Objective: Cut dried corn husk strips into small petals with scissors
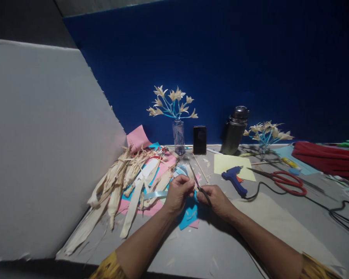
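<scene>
My right hand (216, 199) is closed around the dark handles of a small pair of scissors (195, 176), whose blades point up and away from me. Close beside it, my left hand (178, 193) pinches a small pale piece of corn husk (196, 183) near the blades; the fingers hide much of it. Beneath both hands lies blue paper (189, 217) with small cut scraps on it. Dried corn husks (116, 190) are heaped to the left of my left hand, with a light blue ribbon (155, 195) among them.
Behind my hands stand a glass vase (178, 137) of husk flowers (174, 97), a phone (199, 140) and a flask (235, 130). To the right lie a blue glue gun (235, 181) with its cord, red-handled scissors (289, 183), yellow paper (222, 162) and red cloth (328, 161).
</scene>
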### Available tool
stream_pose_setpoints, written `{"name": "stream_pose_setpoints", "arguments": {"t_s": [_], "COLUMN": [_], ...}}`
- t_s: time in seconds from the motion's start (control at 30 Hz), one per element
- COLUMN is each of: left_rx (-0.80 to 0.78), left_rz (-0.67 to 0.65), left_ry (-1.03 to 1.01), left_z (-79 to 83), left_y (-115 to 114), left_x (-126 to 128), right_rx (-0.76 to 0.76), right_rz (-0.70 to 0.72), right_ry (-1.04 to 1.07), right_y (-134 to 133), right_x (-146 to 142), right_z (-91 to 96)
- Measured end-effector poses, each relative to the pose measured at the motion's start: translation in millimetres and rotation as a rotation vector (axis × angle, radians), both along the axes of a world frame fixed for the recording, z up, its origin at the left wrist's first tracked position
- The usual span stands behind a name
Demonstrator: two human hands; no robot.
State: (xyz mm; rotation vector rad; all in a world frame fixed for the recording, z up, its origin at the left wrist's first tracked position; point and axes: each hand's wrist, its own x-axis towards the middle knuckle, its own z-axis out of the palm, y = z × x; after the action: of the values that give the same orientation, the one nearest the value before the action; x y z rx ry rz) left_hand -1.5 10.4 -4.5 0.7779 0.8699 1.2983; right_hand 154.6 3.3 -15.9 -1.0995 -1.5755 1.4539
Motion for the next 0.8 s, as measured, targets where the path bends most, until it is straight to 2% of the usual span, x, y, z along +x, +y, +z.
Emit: {"name": "stream_pose_setpoints", "arguments": {"t_s": [0.4, 0.8], "left_rx": [-0.013, 0.000], "left_rz": [-0.008, -0.033], "left_ry": [0.003, -0.001], "left_z": [8.4, 6.5], "left_y": [-1.3, -0.7], "left_x": [-1.9, -3.6], "right_rx": [-0.014, 0.010], "right_rz": [0.003, -0.022], "right_ry": [-0.010, -0.023], "right_y": [-0.7, -1.9], "right_x": [1.7, 0.7], "right_z": [3.6, 3.6]}}
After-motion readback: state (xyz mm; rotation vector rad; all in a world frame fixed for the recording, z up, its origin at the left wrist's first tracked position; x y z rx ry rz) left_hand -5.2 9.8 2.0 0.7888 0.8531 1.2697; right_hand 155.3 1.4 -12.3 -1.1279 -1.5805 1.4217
